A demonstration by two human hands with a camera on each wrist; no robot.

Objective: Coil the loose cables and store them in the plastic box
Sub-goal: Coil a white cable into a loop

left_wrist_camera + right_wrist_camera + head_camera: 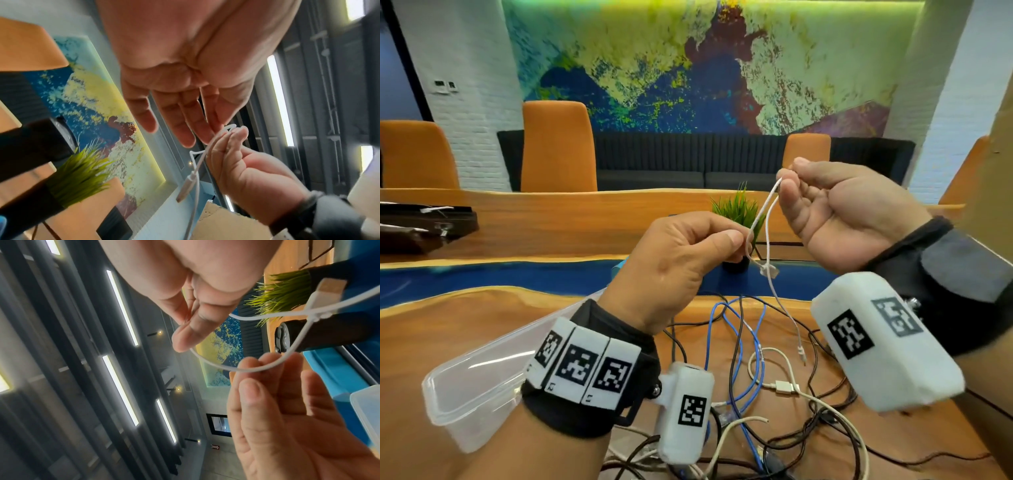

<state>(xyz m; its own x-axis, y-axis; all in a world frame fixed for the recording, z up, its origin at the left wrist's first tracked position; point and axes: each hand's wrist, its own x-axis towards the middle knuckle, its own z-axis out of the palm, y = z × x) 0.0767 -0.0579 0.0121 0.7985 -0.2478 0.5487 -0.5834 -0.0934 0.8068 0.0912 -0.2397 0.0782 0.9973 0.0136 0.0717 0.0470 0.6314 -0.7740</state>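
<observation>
Both grips pinch the white cable [768,219]: right hand [839,216] high, left hand [685,263] lower, likely forming a coil loop clear of the cable tangle [763,370] at the desk's near edge. The box [472,387] waits at its near-left corner.

Glossy orange-brown wooden tabletop [465,318]; clear, smooth plastic box [472,387]; thin white cable [768,226] in matt rubbery sheath.
</observation>
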